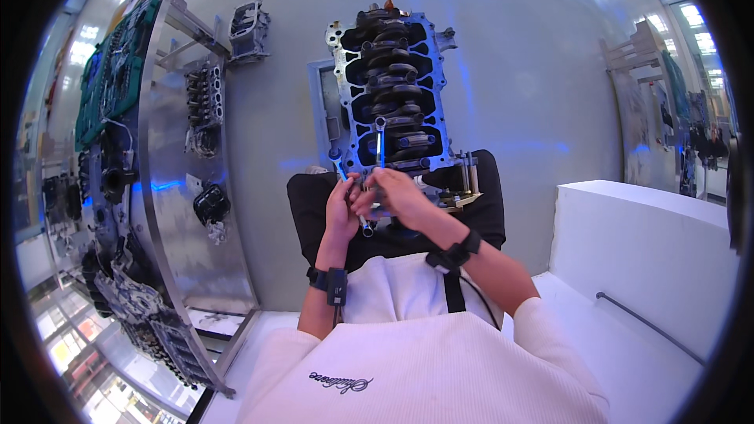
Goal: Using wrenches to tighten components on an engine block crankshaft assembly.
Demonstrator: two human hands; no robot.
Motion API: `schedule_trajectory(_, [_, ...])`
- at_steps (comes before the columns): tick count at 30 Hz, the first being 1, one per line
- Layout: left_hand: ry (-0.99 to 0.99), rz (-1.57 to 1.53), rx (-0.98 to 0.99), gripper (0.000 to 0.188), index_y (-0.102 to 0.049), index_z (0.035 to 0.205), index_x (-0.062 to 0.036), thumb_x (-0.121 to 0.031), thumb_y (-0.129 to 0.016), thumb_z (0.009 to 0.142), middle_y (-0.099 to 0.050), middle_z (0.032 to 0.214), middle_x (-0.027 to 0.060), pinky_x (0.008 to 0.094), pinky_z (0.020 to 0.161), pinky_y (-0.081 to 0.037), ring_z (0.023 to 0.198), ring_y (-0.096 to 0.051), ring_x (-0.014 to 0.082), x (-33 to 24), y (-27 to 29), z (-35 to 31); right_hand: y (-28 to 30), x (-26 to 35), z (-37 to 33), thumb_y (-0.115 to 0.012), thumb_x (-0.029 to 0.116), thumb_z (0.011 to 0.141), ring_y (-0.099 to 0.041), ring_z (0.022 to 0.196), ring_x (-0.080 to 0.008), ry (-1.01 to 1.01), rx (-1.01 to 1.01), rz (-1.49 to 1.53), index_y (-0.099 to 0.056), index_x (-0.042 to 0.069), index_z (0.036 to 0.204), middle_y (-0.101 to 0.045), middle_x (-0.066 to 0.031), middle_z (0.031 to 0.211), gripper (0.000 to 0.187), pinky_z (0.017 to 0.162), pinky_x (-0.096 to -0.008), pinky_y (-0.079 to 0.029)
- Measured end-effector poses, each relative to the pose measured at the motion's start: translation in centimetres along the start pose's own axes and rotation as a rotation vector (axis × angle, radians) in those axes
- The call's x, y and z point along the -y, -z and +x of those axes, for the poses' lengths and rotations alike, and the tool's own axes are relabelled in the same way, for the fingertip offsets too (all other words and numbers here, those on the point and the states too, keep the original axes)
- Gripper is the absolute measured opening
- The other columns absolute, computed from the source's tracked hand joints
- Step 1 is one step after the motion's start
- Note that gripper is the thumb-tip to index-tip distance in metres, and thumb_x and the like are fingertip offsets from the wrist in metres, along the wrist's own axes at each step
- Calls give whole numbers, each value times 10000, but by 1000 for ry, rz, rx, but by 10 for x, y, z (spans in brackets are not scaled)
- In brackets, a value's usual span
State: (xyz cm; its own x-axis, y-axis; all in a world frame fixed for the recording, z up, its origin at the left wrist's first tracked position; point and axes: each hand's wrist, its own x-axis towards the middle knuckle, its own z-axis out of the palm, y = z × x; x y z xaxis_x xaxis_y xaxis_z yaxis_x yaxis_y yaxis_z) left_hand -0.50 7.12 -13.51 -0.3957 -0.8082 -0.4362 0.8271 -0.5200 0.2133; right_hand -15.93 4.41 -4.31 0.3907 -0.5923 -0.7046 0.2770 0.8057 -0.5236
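Observation:
An engine block (pixel 434 82) with its crankshaft (pixel 393 82) exposed lies in front of me, its near end between my knees. My left hand (pixel 341 212) is closed around a slim double-ended wrench (pixel 366 228), whose ends stick out above and below the fingers. Just beside it, my right hand (pixel 400 195) grips a second shiny wrench (pixel 381 145). That one points away from me over the near part of the crankshaft, its ring end uppermost. Both hands are close together over the block's near edge; the right fingers partly cover the left ones.
At left stands a metal workbench (pixel 177 212) bearing a green tool case (pixel 118 71), a cylinder head (pixel 204 98) and a dark part (pixel 210 202). A metal casting (pixel 249 31) sits on the floor beyond. A low white wall (pixel 644 228) is at my right.

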Motion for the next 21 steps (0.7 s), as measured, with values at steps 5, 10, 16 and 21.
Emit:
schedule_trajectory(5, [-122,114,-425,284,-492,1142,-119,-286,-371,947,-550,915,7,283,733,-476,823,-558,121,18,-25,-1,-49,-9,48,-379,240,956,-610,909,-234,128,131,467,-480,45,942,-591,-135,960,220,800,-381,-508])
schedule_trajectory(10, [-140,246,-227,346,-468,1207,-136,-336,-355,948,-525,1116,25,330,898,-420,1044,-513,163,14,-9,-7,-80,-10,52,-385,223,956,-612,862,-212,300,120,139,-489,22,954,-602,-122,910,226,782,-325,-501])
schedule_trajectory(16, [-112,160,-314,286,-490,1142,-97,-269,-373,946,-545,891,15,288,696,-474,787,-554,130,8,-20,-8,-36,-3,8,-369,181,946,-488,459,-88,427,-33,-135,-535,-4,959,-509,-38,558,249,425,-225,-385])
schedule_trajectory(21, [-56,87,-202,165,-503,995,-51,-167,-411,922,-345,574,-25,223,405,-310,435,-336,65,4,-26,-5,8,13,-24,-390,214,939,-383,346,-75,361,-281,-350,-563,-5,936,-422,0,457,279,338,-238,-322])
